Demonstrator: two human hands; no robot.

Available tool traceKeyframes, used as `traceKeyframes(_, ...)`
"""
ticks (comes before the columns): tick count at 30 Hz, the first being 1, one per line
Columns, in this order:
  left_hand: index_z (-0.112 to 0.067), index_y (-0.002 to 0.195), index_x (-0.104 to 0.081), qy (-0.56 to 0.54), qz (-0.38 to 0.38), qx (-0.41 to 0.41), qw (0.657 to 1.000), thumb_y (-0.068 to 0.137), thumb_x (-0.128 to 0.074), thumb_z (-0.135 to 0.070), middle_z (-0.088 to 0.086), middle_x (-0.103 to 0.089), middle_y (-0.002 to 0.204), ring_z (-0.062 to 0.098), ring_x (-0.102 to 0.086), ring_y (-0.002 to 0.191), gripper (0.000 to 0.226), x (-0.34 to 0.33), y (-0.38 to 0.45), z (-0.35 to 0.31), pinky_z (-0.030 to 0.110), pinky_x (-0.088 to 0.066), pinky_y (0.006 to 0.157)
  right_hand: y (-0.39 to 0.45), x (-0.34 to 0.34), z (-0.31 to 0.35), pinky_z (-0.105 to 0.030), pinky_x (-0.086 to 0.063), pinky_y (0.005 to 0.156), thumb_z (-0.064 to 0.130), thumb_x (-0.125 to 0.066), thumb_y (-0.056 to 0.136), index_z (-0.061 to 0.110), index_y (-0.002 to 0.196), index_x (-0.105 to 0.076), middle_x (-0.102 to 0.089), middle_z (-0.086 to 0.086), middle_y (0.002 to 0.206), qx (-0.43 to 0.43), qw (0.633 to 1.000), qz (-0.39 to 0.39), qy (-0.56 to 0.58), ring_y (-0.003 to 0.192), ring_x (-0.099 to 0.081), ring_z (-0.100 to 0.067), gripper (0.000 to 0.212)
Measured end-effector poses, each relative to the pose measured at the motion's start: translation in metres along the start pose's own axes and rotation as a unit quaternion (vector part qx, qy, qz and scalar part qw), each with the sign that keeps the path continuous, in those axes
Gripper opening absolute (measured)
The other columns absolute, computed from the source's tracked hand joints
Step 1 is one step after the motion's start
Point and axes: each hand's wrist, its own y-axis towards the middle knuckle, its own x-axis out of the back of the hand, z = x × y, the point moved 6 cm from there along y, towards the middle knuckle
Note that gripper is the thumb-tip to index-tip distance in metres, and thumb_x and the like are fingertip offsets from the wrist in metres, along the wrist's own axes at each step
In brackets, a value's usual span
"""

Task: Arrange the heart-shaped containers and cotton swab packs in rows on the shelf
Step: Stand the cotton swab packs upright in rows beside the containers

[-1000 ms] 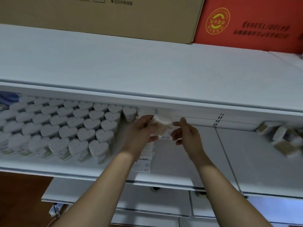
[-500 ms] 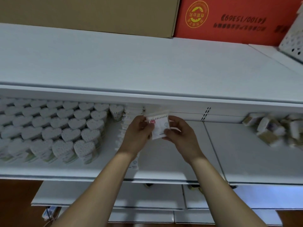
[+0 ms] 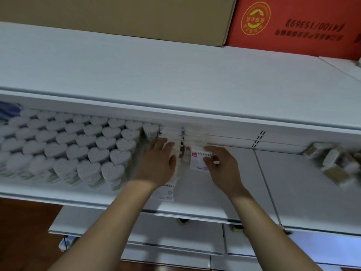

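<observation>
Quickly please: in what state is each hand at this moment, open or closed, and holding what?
Left hand: open, fingers straight, resting against the row of white flat cotton swab packs.
Right hand: closed, gripping one white cotton swab pack with a red label.

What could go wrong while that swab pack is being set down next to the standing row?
1. The left hand rests flat against the upright row of swab packs; a nudge might topple them like dominoes.
2. The right hand pinches the new pack by one edge only, so it could tilt or slip.
3. The heart-shaped containers stand tightly packed just beside the left wrist, where a bump may disturb them.
</observation>
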Motion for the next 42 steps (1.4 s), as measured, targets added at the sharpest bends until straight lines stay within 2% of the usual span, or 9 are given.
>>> traceKeyframes(2,-0.019,0.155,-0.031,0.055,0.072,-0.001,0.996,0.105,-0.032,-0.040,0.008,-0.016,0.165,0.031,-0.008,0.152,0.054,-0.012,-0.004,0.006,0.043,-0.016,0.121,-0.004,-0.016,0.002,-0.023,-0.054,0.080,0.010,-0.068,0.090,0.021,0.119,-0.069,-0.057,0.002,0.117,0.030,0.999,-0.008,-0.007,0.080,-0.058,-0.005,0.031)
traceKeyframes(4,-0.021,0.156,-0.026,0.074,0.103,-0.011,0.992,0.107,-0.028,-0.041,0.003,-0.007,0.167,0.027,0.001,0.154,0.054,-0.019,-0.005,0.008,0.041,-0.009,0.122,-0.006,-0.028,0.002,-0.025,-0.055,0.078,0.010,-0.068,0.090,0.020,0.118,-0.068,-0.053,0.000,0.121,0.048,0.998,-0.018,-0.022,0.082,-0.057,-0.007,0.030)
traceKeyframes(10,-0.018,0.155,-0.030,0.054,0.095,-0.020,0.994,0.106,-0.032,-0.037,0.005,-0.017,0.165,0.027,-0.007,0.153,0.052,-0.021,-0.006,0.009,0.039,-0.012,0.123,-0.003,-0.035,-0.002,-0.040,-0.055,0.079,0.013,-0.072,0.087,0.016,0.117,-0.070,-0.054,-0.013,0.122,0.053,0.989,-0.069,-0.121,0.109,-0.055,-0.033,0.030)
traceKeyframes(16,-0.018,0.155,-0.029,0.045,0.089,-0.026,0.995,0.106,-0.034,-0.038,0.006,-0.021,0.164,0.028,-0.009,0.153,0.053,-0.018,-0.004,0.010,0.040,-0.013,0.123,0.002,-0.041,0.000,-0.046,-0.057,0.079,0.012,-0.074,0.085,0.014,0.116,-0.070,-0.055,-0.017,0.124,0.093,0.976,-0.084,-0.178,0.111,-0.056,-0.038,0.031)
traceKeyframes(23,-0.016,0.154,-0.032,0.049,0.038,-0.042,0.997,0.105,-0.034,-0.040,0.007,-0.027,0.162,0.029,-0.014,0.152,0.054,-0.010,0.003,-0.012,0.042,-0.013,0.122,-0.012,-0.022,0.008,-0.049,-0.045,0.100,0.022,-0.063,0.094,0.010,0.136,-0.058,-0.048,-0.022,0.142,0.096,0.965,-0.092,-0.227,0.128,-0.047,-0.041,0.044)
traceKeyframes(25,-0.014,0.151,-0.038,0.044,0.031,-0.053,0.997,0.103,-0.035,-0.040,0.009,-0.032,0.159,0.030,-0.018,0.151,0.055,-0.013,0.005,-0.026,0.046,-0.015,0.122,-0.020,-0.008,0.003,-0.050,-0.042,0.104,0.031,-0.053,0.097,0.009,0.135,-0.058,-0.048,-0.022,0.144,0.074,0.963,-0.098,-0.240,0.131,-0.046,-0.042,0.045)
traceKeyframes(28,-0.016,0.154,-0.032,0.031,0.053,-0.070,0.996,0.104,-0.037,-0.040,0.008,-0.026,0.162,0.029,-0.012,0.152,0.056,-0.027,0.008,-0.056,0.046,-0.007,0.124,-0.038,0.020,-0.015,-0.055,-0.046,0.102,0.037,-0.046,0.095,0.008,0.130,-0.063,-0.053,-0.022,0.140,0.029,0.959,-0.106,-0.261,0.129,-0.050,-0.043,0.049)
traceKeyframes(36,-0.018,0.156,-0.025,0.020,0.078,-0.122,0.989,0.104,-0.033,-0.044,0.004,-0.019,0.165,0.025,-0.007,0.153,0.059,-0.069,0.001,-0.193,0.043,-0.003,0.124,-0.090,0.161,-0.101,-0.053,-0.048,0.098,0.026,-0.058,0.090,0.003,0.115,-0.071,-0.062,-0.026,0.124,0.009,0.922,-0.204,-0.328,0.118,-0.057,-0.047,0.036)
traceKeyframes(42,-0.020,0.157,-0.024,0.001,0.099,-0.115,0.988,0.104,-0.034,-0.045,0.004,-0.018,0.165,0.024,-0.007,0.153,0.060,-0.123,0.000,-0.314,0.041,-0.002,0.124,-0.108,0.267,-0.189,-0.051,-0.052,0.091,0.028,-0.053,0.087,0.002,0.112,-0.071,-0.065,-0.025,0.116,-0.051,0.924,-0.180,-0.332,0.111,-0.059,-0.047,0.041)
